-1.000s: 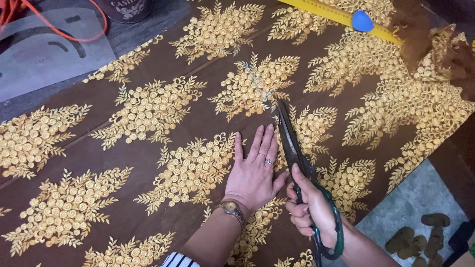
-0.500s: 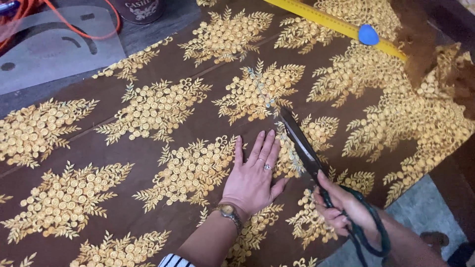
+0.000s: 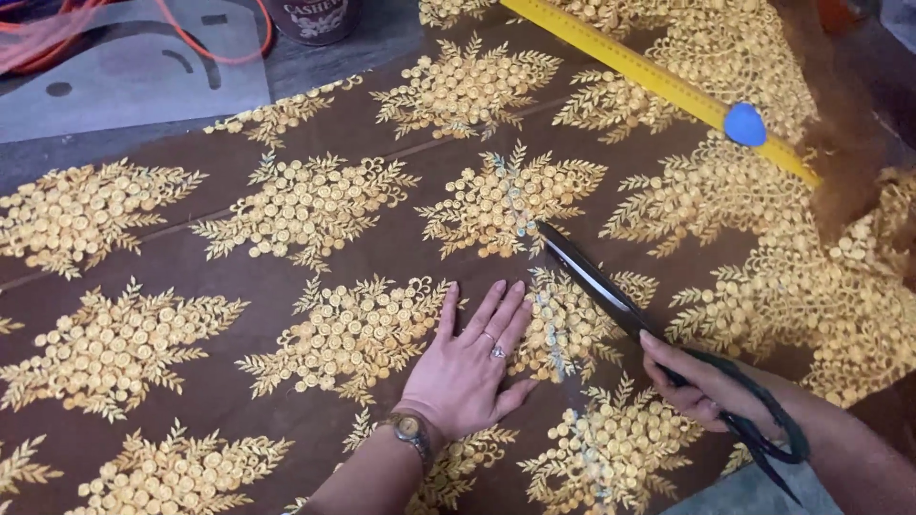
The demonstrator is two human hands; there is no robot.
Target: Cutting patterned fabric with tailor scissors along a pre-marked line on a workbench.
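Brown sheer fabric with gold embroidered sprigs (image 3: 315, 205) lies spread over the surface under both hands — the left hand (image 3: 472, 367) rests flat, fingers spread, pressing it down, just beside the long black scissors (image 3: 620, 305) that the right hand (image 3: 711, 391) grips by the handles — blades nearly together, pointing away.

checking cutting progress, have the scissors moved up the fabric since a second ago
Yes. The scissors have advanced along the fabric; the tip now reaches the next gold motif, nearer the yellow ruler.

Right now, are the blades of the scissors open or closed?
Closed, or nearly so: the scissors show as one dark narrow strip tapering to a single tip on the brown gold-embroidered fabric, with no gap visible between the blades.
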